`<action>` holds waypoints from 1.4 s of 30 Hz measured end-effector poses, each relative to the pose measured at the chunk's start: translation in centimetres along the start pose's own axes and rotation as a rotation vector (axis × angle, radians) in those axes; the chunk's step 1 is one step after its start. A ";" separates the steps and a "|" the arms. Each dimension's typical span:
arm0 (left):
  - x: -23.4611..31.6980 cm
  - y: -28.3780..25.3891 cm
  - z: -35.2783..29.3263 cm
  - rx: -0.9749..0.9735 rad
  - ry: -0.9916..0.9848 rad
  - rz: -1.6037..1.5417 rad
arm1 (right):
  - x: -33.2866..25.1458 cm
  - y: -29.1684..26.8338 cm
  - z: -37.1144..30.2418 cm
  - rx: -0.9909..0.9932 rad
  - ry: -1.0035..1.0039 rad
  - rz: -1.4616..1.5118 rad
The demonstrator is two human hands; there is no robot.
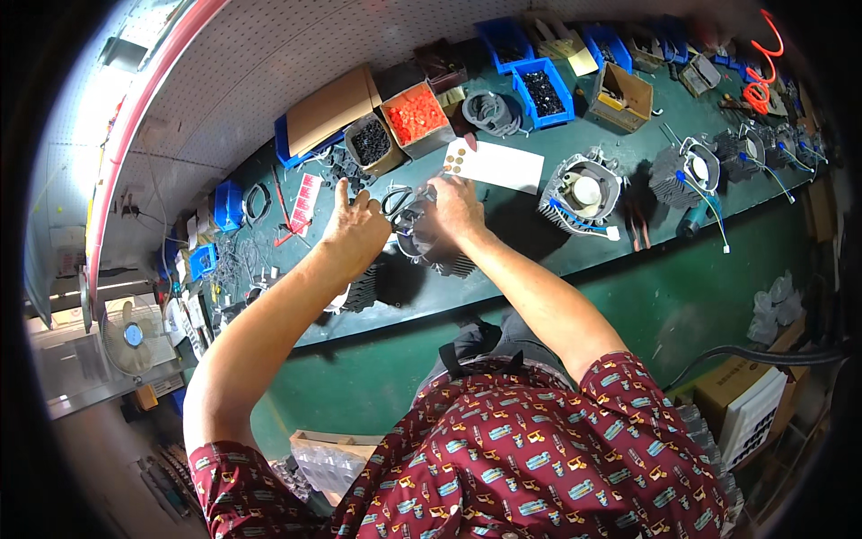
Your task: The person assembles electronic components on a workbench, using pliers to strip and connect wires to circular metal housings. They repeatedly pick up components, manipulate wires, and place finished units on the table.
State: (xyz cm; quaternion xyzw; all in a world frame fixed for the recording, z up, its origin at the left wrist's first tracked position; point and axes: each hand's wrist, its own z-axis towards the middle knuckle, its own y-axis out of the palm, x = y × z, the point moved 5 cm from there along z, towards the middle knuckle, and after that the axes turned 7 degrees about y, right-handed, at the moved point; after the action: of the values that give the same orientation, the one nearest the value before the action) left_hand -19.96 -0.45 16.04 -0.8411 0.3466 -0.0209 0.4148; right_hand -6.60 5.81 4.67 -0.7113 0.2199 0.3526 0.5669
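A grey finned metal housing (415, 235) stands on the green bench in front of me, partly covered by my hands. My right hand (458, 208) is closed at its far right rim; what its fingertips press on is hidden. Beside the housing's left side is my left hand (356, 232), its index finger stretched toward a loose pile of small black parts (339, 169). The other fingers of that hand are bent, and I see nothing in them. A dark looped cable (395, 201) lies at the housing's top, between both hands. Another finned housing (361, 293) sits near the bench edge, under my left forearm.
Behind are a box of orange parts (415, 113), a box of black parts (370, 144) and a blue bin (543, 93). A white card (503, 167) with round brown pieces lies right of my hand. Several wired housings (582, 190) line the right side. Red-handled pliers (289, 232) lie left.
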 end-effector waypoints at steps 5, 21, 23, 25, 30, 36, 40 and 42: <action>0.1 -0.2 0.8 -0.081 0.005 -0.018 | -0.4 -0.6 -0.6 -0.004 0.040 0.009; 1.4 -0.6 1.8 -0.026 0.048 0.135 | -0.6 -1.2 -0.9 -0.019 0.051 0.008; 1.2 -0.5 2.0 -0.059 0.084 0.118 | -0.8 -1.0 -1.1 -0.028 0.007 -0.003; 1.0 -0.1 2.3 -0.099 0.112 0.100 | -1.0 -0.9 -1.4 -0.031 -0.028 -0.006; 0.7 -0.5 2.4 -0.196 0.120 0.075 | -1.3 -0.8 -1.9 -0.054 -0.052 0.001; 0.5 0.2 2.5 -0.158 0.141 0.092 | -1.0 -0.6 -2.0 -0.023 -0.066 0.020; 0.7 -0.6 2.6 -0.211 0.118 0.087 | -0.8 -0.7 -2.1 0.003 -0.090 0.036; 0.8 -0.5 2.5 -0.216 0.123 0.126 | -0.8 -0.8 -2.1 0.006 -0.101 0.027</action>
State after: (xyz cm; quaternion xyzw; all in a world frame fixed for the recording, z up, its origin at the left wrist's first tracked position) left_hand -18.23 0.97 14.57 -0.8546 0.4236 -0.0089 0.3002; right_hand -6.02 3.92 6.02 -0.6879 0.2017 0.3949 0.5746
